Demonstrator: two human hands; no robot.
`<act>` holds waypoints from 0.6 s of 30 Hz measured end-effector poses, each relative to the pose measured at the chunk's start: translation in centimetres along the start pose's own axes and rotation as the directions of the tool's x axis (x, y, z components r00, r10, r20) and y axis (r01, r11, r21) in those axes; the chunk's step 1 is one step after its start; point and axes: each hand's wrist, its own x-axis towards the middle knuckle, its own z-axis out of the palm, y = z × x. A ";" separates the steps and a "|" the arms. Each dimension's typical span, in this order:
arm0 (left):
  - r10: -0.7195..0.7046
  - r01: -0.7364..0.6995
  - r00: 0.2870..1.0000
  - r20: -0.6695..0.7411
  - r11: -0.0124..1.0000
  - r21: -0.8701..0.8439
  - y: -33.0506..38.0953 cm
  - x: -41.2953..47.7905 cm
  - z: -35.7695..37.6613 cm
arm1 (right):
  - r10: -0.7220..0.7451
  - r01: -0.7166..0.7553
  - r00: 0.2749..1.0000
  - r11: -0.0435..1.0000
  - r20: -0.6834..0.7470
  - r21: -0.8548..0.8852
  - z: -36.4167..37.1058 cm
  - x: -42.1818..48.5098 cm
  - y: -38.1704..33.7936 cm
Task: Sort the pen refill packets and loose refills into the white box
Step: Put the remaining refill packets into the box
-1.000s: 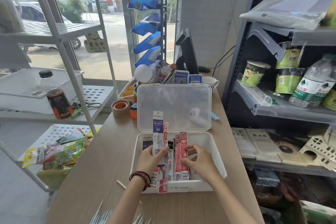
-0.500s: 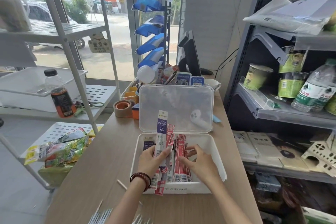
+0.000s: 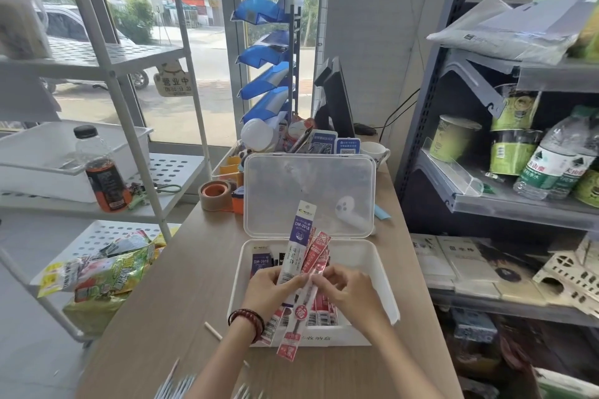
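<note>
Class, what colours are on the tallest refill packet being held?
The tallest refill packet is white and purple; head view.

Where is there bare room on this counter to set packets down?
Bare counter lies left of the white box, between the tape roll and the loose refill. The box's right end is bare too. Crowded: behind the lid, and the box's left half, full of packets.

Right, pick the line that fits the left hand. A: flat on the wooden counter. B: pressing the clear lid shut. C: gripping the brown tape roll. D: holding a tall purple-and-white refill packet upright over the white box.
D: the left hand pinches the tall purple-and-white plastic refill packet upright above the open white plastic box, while the right hand pinches a long red refill packet beside it.
</note>
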 end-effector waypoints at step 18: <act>-0.049 0.043 0.994 -0.098 0.997 -0.064 -0.1 0.2 -0.1 | 0.099 -0.064 0.970 0.985 -0.223 0.158 -0.3 0.2 0.0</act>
